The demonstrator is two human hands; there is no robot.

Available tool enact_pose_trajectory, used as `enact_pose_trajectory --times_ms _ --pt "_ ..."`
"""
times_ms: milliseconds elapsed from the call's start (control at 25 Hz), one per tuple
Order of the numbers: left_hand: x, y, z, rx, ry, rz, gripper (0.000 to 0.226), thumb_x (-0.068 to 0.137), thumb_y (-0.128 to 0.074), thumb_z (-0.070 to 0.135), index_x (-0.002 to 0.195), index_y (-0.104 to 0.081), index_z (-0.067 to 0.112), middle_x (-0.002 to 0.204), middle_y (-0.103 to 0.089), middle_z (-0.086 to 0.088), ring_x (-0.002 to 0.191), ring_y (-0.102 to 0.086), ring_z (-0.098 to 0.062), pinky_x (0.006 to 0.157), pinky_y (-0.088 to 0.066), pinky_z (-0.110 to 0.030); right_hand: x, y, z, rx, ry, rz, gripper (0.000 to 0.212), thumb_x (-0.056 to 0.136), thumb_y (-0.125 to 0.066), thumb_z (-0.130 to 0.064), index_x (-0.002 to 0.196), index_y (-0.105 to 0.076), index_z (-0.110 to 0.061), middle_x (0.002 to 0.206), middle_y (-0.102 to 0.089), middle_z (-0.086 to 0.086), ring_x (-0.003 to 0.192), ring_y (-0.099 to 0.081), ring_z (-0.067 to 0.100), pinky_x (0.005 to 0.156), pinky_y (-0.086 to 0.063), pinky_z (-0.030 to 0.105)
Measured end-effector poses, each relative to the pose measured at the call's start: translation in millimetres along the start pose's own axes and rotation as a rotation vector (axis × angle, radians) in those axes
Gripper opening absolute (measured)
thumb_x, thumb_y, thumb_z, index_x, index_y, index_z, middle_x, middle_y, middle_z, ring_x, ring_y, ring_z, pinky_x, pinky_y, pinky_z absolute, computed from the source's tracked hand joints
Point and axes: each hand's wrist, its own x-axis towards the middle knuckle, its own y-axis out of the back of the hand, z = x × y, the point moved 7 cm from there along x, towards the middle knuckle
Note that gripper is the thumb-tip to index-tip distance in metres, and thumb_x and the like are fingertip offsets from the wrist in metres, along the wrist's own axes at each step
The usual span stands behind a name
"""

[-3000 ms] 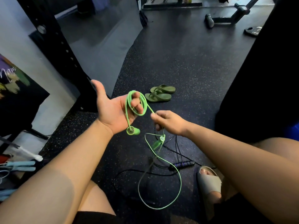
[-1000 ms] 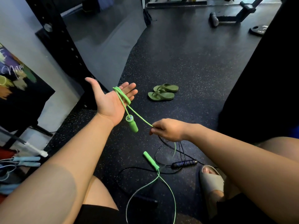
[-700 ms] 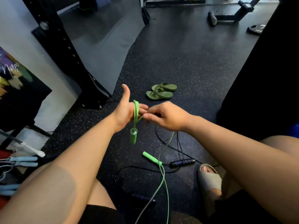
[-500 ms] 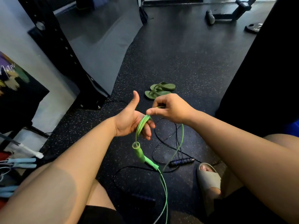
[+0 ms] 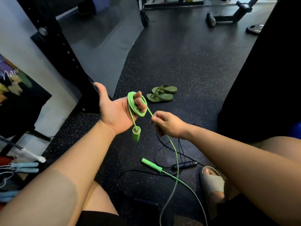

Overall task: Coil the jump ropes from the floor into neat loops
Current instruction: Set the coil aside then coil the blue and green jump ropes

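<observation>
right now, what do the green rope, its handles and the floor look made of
Green rope: smooth, slightly glossy cord, likely PVC or rubber; it holds springy loops. Handles: matte green, foam or soft plastic, unclear which. Floor: seemingly black rubber matting, pale-flecked.

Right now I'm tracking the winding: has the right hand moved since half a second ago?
Yes. The right hand has drawn back toward the person, away from the flip-flops.

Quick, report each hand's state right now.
Left hand: closed, fingers curled through the green jump rope coils.
Right hand: closed, pinching the same rope's loose length.
</observation>
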Motion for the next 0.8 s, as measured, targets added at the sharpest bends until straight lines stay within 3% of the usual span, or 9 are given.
enact_pose_trajectory --times_ms 120,280,400,520,600,680,800 --pt "1 11 17 -0.028 -0.154 0.077 0.124 0.060 -0.015 0.104 0.113 -0.062 0.002 0.102 -0.070 -0.012 0.097 -0.066 -0.030 0.100 -0.047 -0.037 -8 -25 14 -0.020 -0.130 -0.224 0.020 0.105 -0.044 -0.020 0.093 -0.061 -0.017 0.069 -0.055 0.009 0.058 -0.054 0.021 0.057 -0.047 0.030" --pt "0 30 31 0.090 -0.254 0.221 0.121 0.066 -0.005 0.100 0.120 -0.057 0.004 0.112 -0.070 -0.015 0.106 -0.065 -0.032 0.106 -0.043 -0.039 -17 -29 16 -0.219 -0.204 -0.367 0.023 0.104 -0.045 -0.018 0.094 -0.066 -0.016 0.064 -0.057 0.004 0.057 -0.055 0.020 0.063 -0.047 0.036" --pt "3 41 30 0.304 -0.244 0.352 0.120 0.075 0.007 0.091 0.123 -0.058 0.002 0.111 -0.073 -0.016 0.104 -0.067 -0.032 0.102 -0.042 -0.042 -16 -18 -19 -0.494 -0.048 -0.337 0.031 0.104 -0.045 -0.031 0.100 -0.071 -0.015 0.064 -0.054 -0.002 0.059 -0.053 0.017 0.065 -0.052 0.038" --pt "9 43 17 0.501 -0.159 0.387 0.120 0.079 0.016 0.083 0.133 -0.053 0.000 0.117 -0.073 -0.017 0.110 -0.067 -0.031 0.106 -0.041 -0.043 -20 -16 -54 -0.721 0.165 -0.316 0.038 0.104 -0.043 -0.040 0.104 -0.070 -0.013 0.081 -0.069 0.002 0.076 -0.063 0.021 0.075 -0.052 0.036" --pt "13 42 2 0.618 -0.044 0.341 0.123 0.078 0.018 0.083 0.137 -0.049 -0.001 0.121 -0.071 -0.019 0.116 -0.065 -0.032 0.109 -0.040 -0.044 -24 -14 -71 -0.741 0.261 -0.261 0.040 0.103 -0.044 -0.041 0.102 -0.068 -0.010 0.093 -0.073 0.007 0.079 -0.064 0.020 0.076 -0.051 0.036" --pt "13 34 -17 0.713 0.107 0.187 0.132 0.070 0.015 0.089 0.137 -0.052 -0.003 0.123 -0.068 -0.024 0.119 -0.063 -0.034 0.107 -0.040 -0.043 -27 -2 -88 -0.672 0.368 -0.160 0.030 0.102 -0.050 -0.035 0.101 -0.070 -0.013 0.097 -0.074 -0.002 0.065 -0.056 0.002 0.070 -0.047 0.025" --pt "5 15 -44 0.753 0.294 -0.059 0.132 0.064 0.014 0.092 0.108 -0.072 0.002 0.099 -0.071 -0.023 0.096 -0.068 -0.033 0.096 -0.047 -0.042 -24 25 -97 -0.563 0.427 -0.008 0.020 0.096 -0.064 -0.033 0.090 -0.068 -0.014 0.076 -0.065 -0.009 0.061 -0.051 0.003 0.063 -0.042 0.026"
